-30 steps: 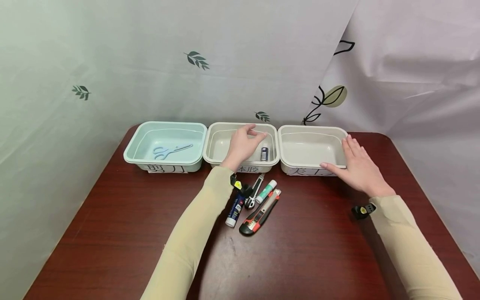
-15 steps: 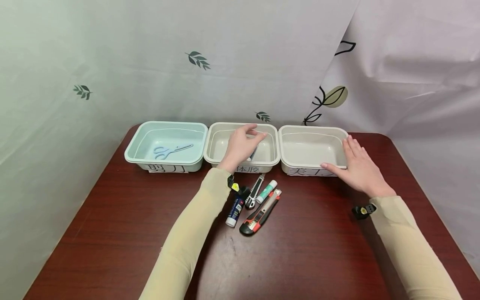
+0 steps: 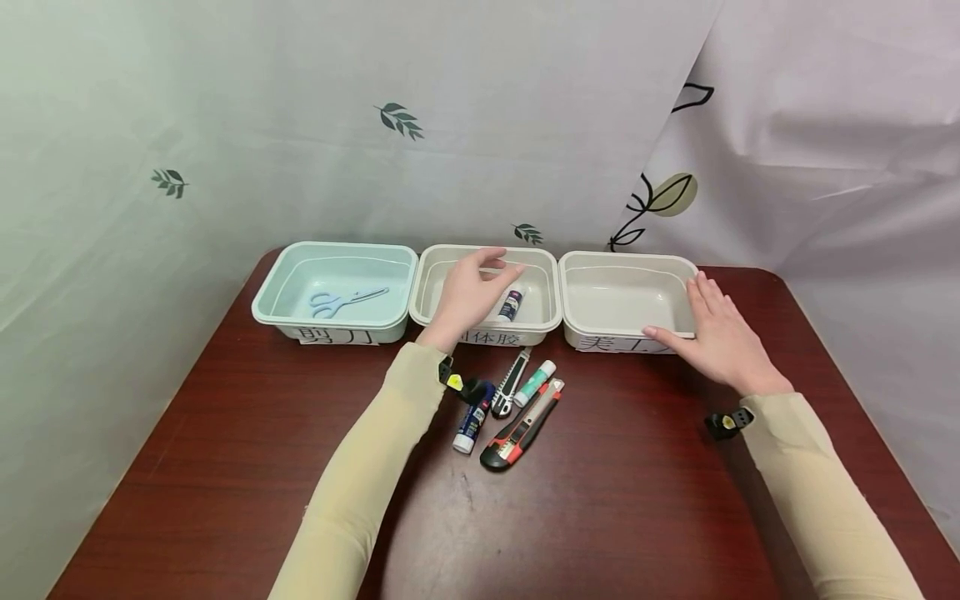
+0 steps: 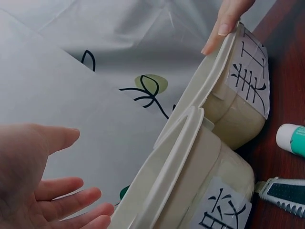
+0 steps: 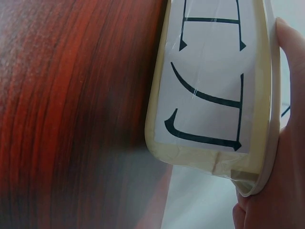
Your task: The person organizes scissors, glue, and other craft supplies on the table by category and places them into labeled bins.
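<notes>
My left hand (image 3: 468, 292) hovers over the middle cream bin (image 3: 551, 321), thumb and fingers apart, holding nothing. Below its thumb, a dark blue glue stick (image 3: 511, 306) lies inside that bin. At the right, my right hand (image 3: 723, 342) rests against the right cream bin (image 3: 592, 329), thumb at the front rim and straight fingers along the right side. The right wrist view shows this hand (image 5: 281, 157) at the corner of the labelled bin (image 5: 214, 160). In the left wrist view, the left hand (image 4: 47, 186) has relaxed, spread fingers.
On the table before the bins lie a blue glue stick (image 3: 469, 429), a green glue stick (image 3: 535, 383), a black-and-silver utility knife (image 3: 512, 383) and a red-and-black utility knife (image 3: 522, 425). The light blue bin (image 3: 333, 250) at left holds blue scissors (image 3: 348, 302).
Inside the middle bin, the glue stick has rolled to the left and now lies tilted. My left hand has drawn slightly left. The right hand stays at the right bin.
</notes>
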Demonstrator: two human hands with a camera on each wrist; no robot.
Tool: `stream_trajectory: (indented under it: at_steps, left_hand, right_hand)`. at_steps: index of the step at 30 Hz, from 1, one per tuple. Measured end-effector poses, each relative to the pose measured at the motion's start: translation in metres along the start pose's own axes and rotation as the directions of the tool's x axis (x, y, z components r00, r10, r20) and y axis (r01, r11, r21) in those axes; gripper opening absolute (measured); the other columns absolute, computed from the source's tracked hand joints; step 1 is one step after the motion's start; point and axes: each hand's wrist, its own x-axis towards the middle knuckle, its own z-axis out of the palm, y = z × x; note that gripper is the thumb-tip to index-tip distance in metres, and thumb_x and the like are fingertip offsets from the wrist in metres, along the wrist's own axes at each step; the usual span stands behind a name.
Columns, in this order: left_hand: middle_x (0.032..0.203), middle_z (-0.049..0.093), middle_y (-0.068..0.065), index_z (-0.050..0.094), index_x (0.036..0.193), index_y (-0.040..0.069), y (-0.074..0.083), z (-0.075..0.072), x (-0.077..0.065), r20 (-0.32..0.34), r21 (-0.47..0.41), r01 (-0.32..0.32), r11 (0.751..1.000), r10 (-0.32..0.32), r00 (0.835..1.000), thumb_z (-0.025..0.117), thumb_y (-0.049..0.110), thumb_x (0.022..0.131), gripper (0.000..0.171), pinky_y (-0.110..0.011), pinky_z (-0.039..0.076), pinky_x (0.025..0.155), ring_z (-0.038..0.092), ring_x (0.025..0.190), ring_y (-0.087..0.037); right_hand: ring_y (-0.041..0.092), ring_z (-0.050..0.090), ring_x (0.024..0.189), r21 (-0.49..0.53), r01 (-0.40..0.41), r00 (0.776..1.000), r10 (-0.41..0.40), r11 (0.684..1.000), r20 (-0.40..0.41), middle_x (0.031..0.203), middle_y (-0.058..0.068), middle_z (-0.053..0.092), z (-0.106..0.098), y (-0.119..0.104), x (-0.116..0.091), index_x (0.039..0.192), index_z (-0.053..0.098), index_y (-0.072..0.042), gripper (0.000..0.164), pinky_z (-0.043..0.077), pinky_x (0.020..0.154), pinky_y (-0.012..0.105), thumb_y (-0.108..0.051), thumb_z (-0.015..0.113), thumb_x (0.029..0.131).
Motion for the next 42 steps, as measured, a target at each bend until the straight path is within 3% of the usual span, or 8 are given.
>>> stream_trajectory:
  at_steps: [7,15,28,35,42]
  left_hand:
    - [0.125,0.067,-0.006,0.06,0.142,0.012,0.005,-0.01,-0.01,0.018,0.002,-0.025,1.0,0.025,1.0,0.07,0.046,0.096,0.059,-0.035,0.052,0.093,0.065,0.112,-0.02]
    - [0.126,0.068,-0.007,0.061,0.14,0.01,0.012,-0.02,-0.021,0.029,0.0,-0.105,0.994,0.105,0.994,0.07,0.042,0.096,0.055,-0.036,0.051,0.097,0.065,0.114,-0.023]
    - [0.128,0.067,-0.005,0.062,0.139,0.009,0.015,-0.034,-0.04,0.072,0.019,-0.257,0.966,0.255,0.964,0.072,0.034,0.096,0.051,-0.032,0.046,0.103,0.061,0.119,-0.015]
    - [0.136,0.063,-0.004,0.058,0.143,0.01,0.01,-0.043,-0.053,0.121,0.06,-0.252,0.966,0.244,0.962,0.071,0.041,0.096,0.058,-0.029,0.041,0.107,0.056,0.125,-0.012]
    - [0.135,0.063,-0.007,0.058,0.143,0.009,0.001,-0.049,-0.067,0.156,0.12,-0.276,0.954,0.256,0.954,0.074,0.04,0.094,0.06,-0.034,0.042,0.108,0.056,0.127,-0.015]
  right_hand:
    - [0.036,-0.004,0.153,0.013,0.009,1.0,-0.009,1.0,-0.007,0.166,0.027,0.0,0.001,0.001,0.0,0.157,0.011,0.012,0.106,-0.003,0.122,0.046,-0.062,0.057,0.096]
    - [0.037,-0.003,0.153,0.018,0.013,1.0,-0.012,1.0,-0.016,0.166,0.026,0.002,0.001,0.002,0.001,0.157,0.012,0.012,0.106,-0.002,0.122,0.047,-0.061,0.058,0.096]
    - [0.038,-0.003,0.153,0.013,0.01,1.0,-0.009,1.0,-0.009,0.166,0.027,0.001,0.001,0.002,0.002,0.157,0.012,0.012,0.106,-0.002,0.122,0.047,-0.061,0.059,0.095]
    - [0.039,-0.002,0.153,0.008,0.007,1.0,-0.007,1.0,-0.006,0.165,0.028,0.002,0.001,0.002,0.002,0.157,0.012,0.012,0.107,-0.001,0.122,0.048,-0.061,0.06,0.095]
    - [0.039,-0.002,0.153,0.012,0.008,1.0,-0.008,1.0,-0.01,0.165,0.028,0.003,0.001,0.001,0.001,0.157,0.012,0.012,0.107,-0.001,0.122,0.048,-0.061,0.06,0.095]
